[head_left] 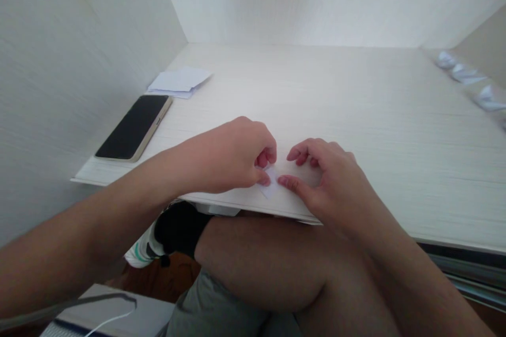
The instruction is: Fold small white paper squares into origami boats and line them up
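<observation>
Three folded pcs sit well to the R of the phone, out by the far R side of the table; these look done, tho blur hides exact shape. One small paper lies R of the phone & nearer the wearer, close to the table's front edge, btwn both hands. It looks angular, so prob. partly folded & mid-work; creases too faint to tell how many folds are in.

L hand: thumb rests on the paper, other fingers curl in above it. Can't tell if they truly pinch it, as the underside's hidden. R hand: fingers spread well apart from the thumb, w/ nothing btwn; thumb tip is at the paper's R edge, touching or just beside, can't say which.

Flat sheets lie stacked just beyond the phone, no folds visible, so approx. that much looks unworked; sheet count unclear. Overall est.: several done, one under way, some left.
</observation>
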`<action>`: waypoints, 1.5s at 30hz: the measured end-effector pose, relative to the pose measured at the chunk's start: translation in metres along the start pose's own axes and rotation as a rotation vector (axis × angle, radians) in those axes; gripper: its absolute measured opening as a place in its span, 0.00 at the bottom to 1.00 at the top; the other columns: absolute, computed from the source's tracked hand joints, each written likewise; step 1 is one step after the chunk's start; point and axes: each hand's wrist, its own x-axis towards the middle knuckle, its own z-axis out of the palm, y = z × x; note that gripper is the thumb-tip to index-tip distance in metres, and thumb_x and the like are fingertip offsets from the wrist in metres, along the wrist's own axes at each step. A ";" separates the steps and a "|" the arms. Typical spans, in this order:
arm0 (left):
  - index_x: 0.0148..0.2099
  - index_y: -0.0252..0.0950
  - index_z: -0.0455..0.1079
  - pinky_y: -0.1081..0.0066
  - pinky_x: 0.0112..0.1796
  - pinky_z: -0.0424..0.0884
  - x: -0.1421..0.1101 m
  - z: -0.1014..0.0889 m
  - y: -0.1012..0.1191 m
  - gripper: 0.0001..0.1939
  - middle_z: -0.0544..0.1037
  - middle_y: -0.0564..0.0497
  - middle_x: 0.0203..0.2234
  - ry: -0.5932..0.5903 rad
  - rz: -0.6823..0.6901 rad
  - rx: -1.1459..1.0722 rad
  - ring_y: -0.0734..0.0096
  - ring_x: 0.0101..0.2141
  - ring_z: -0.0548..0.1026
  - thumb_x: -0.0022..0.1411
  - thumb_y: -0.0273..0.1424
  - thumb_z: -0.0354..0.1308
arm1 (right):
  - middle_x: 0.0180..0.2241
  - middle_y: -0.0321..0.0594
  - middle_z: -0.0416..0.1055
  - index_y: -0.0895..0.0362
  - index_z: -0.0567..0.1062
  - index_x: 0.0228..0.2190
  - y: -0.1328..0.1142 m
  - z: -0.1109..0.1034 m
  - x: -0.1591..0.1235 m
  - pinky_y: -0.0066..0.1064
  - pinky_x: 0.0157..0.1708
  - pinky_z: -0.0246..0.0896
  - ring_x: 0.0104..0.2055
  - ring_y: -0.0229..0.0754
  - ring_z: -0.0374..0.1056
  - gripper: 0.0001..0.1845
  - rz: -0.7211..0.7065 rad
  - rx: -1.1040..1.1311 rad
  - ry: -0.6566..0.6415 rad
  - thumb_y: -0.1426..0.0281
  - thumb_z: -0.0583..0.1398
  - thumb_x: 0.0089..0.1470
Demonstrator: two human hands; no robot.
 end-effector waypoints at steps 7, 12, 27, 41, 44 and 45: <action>0.32 0.35 0.76 0.72 0.27 0.61 0.012 -0.013 0.000 0.09 0.79 0.53 0.24 -0.191 -0.038 -0.012 0.71 0.25 0.73 0.49 0.32 0.71 | 0.39 0.40 0.76 0.54 0.73 0.40 0.004 0.004 -0.001 0.40 0.41 0.60 0.41 0.48 0.70 0.15 -0.033 0.127 0.063 0.71 0.69 0.51; 0.31 0.35 0.68 0.73 0.26 0.69 -0.007 0.005 0.008 0.12 0.77 0.54 0.20 -0.039 -0.096 -0.642 0.71 0.23 0.76 0.54 0.30 0.70 | 0.35 0.38 0.75 0.55 0.72 0.35 0.002 -0.007 -0.016 0.36 0.36 0.66 0.36 0.42 0.72 0.09 0.003 0.509 0.265 0.65 0.66 0.57; 0.40 0.40 0.62 0.71 0.36 0.81 -0.123 0.097 0.112 0.13 0.74 0.56 0.31 0.542 0.070 -1.180 0.74 0.33 0.78 0.65 0.31 0.66 | 0.34 0.39 0.79 0.53 0.80 0.34 -0.079 -0.019 -0.147 0.36 0.38 0.71 0.37 0.43 0.75 0.06 -0.051 0.646 0.412 0.75 0.63 0.61; 0.47 0.42 0.76 0.71 0.38 0.81 -0.167 0.085 0.115 0.08 0.80 0.51 0.41 0.576 0.257 -0.853 0.70 0.39 0.80 0.68 0.25 0.62 | 0.50 0.45 0.77 0.52 0.80 0.46 -0.103 -0.032 -0.173 0.38 0.49 0.72 0.53 0.45 0.73 0.15 -0.289 0.407 0.417 0.80 0.62 0.60; 0.47 0.42 0.76 0.75 0.40 0.80 -0.170 0.087 0.113 0.09 0.80 0.53 0.39 0.602 0.272 -0.808 0.73 0.39 0.80 0.67 0.23 0.63 | 0.45 0.40 0.80 0.49 0.81 0.46 -0.103 -0.028 -0.173 0.34 0.47 0.73 0.47 0.41 0.76 0.18 -0.324 0.474 0.410 0.81 0.63 0.60; 0.47 0.42 0.76 0.76 0.39 0.79 -0.170 0.087 0.112 0.09 0.79 0.53 0.39 0.610 0.276 -0.797 0.74 0.38 0.80 0.67 0.23 0.63 | 0.43 0.39 0.81 0.49 0.81 0.46 -0.104 -0.028 -0.172 0.33 0.46 0.73 0.45 0.40 0.76 0.19 -0.324 0.500 0.401 0.82 0.63 0.60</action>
